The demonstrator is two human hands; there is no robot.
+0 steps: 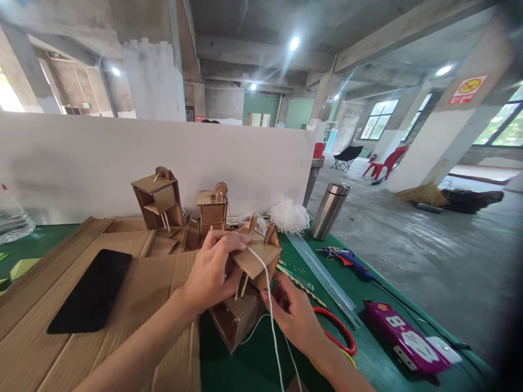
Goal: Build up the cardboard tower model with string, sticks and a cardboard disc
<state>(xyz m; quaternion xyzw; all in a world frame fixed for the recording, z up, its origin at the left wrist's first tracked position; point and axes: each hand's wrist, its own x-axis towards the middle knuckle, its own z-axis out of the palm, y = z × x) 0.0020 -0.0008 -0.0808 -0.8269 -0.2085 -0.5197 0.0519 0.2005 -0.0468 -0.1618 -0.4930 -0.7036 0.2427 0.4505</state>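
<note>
The cardboard model (261, 261) is sitting just right of the lower centre of the frame, over the desk (220, 370). The left grip (214, 267) is closing around its upper part, fingers pressing on the top panel beside the end of the white string (268, 277). The right grip (294, 310) is curling at the model's lower right edge; whether it is pinching anything there, I cannot tell.

Judging by its shape, the body is already standing assembled: panels are forming a box, sticks (244, 286) are showing below the upper part, and two upright pieces are rising from the top. The string is looking unfinished, as its long run is dangling loosely towards the bottom edge. Two similar models, one (163, 196) at centre left and another (212, 209) near the middle, are standing behind.

The fingers are hiding where the string is meeting the cardboard, so any knot or hole is staying unseen. The bottom edge is cutting off the string, and the right forearm is partly covering the red-handled tool (352, 340).
</note>
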